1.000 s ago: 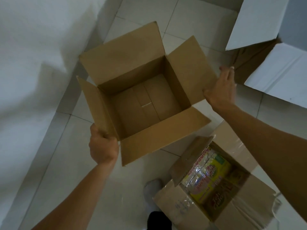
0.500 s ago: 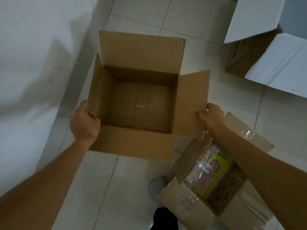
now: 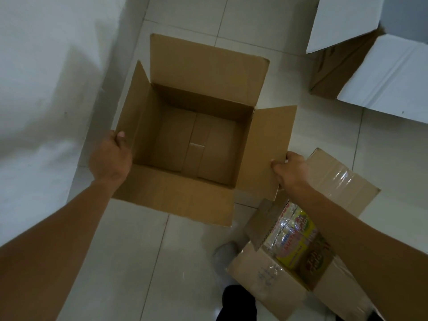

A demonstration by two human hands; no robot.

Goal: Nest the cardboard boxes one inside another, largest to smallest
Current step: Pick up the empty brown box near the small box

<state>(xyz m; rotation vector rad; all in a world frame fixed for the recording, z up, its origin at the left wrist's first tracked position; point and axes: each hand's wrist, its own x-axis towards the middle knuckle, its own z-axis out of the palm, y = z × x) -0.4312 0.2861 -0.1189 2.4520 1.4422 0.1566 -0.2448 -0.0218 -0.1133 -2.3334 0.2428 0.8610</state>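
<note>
Since a second ago: open brown cardboard box [image 3: 192,144] turned square to the wall, right hand [image 3: 290,173] moved from beside it onto its side flap. Box: empty, four flaps spread, over the tiled floor [image 3: 143,262]. Left hand [image 3: 111,158]: closed over left flap corner, thumb inside. Right hand: fingers pinching right flap edge. Taped box [image 3: 273,281] of packaged goods near right; white-flapped box [image 3: 379,72] far right.
</note>
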